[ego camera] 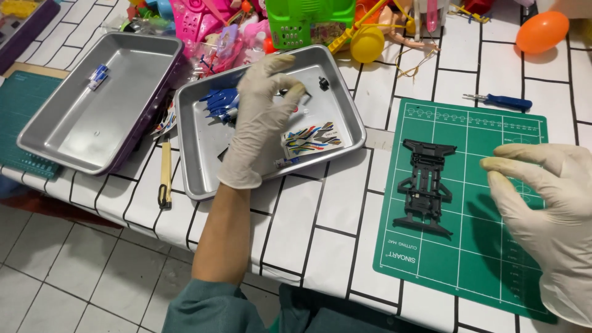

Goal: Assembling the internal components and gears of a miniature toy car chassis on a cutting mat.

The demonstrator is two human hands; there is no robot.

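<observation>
tray rim (354, 117) beside left hand (262, 117)

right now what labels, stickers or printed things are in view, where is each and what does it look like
Sticker sheet: flat in the nearer metal tray, just right of the left hand; white rectangle with multicolour stripes.
Cutting mat: on the table under the black chassis, beside the right hand; green rectangle with a white grid and small white print at its near left corner.
</observation>
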